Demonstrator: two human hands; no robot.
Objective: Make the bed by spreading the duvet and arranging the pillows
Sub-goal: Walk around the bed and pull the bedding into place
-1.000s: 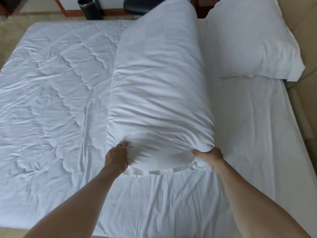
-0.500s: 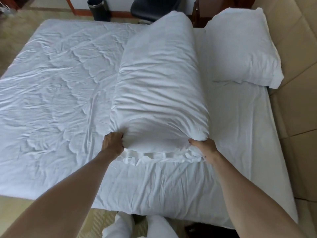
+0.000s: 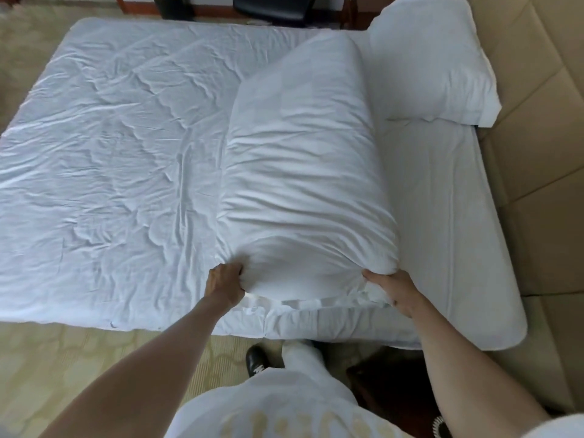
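A long, plump white pillow (image 3: 303, 172) lies lengthwise on the bed, running from the near edge toward the far side. My left hand (image 3: 224, 282) grips its near left corner. My right hand (image 3: 395, 289) grips its near right corner. A wrinkled white duvet (image 3: 110, 153) lies spread over the left part of the bed. A second white pillow (image 3: 433, 61) rests at the far right, against the beige padded headboard (image 3: 537, 137). Smooth white sheet (image 3: 442, 200) shows between the long pillow and the headboard.
The near bed edge (image 3: 347, 330) is just in front of my legs. Patterned beige carpet (image 3: 79, 368) covers the floor at the lower left. A dark bin (image 3: 173, 6) and a black chair (image 3: 271, 7) stand beyond the far side of the bed.
I have stepped back from the bed, and both hands have pulled the long pillow's near end toward the near edge. My legs and the floor have come into view.
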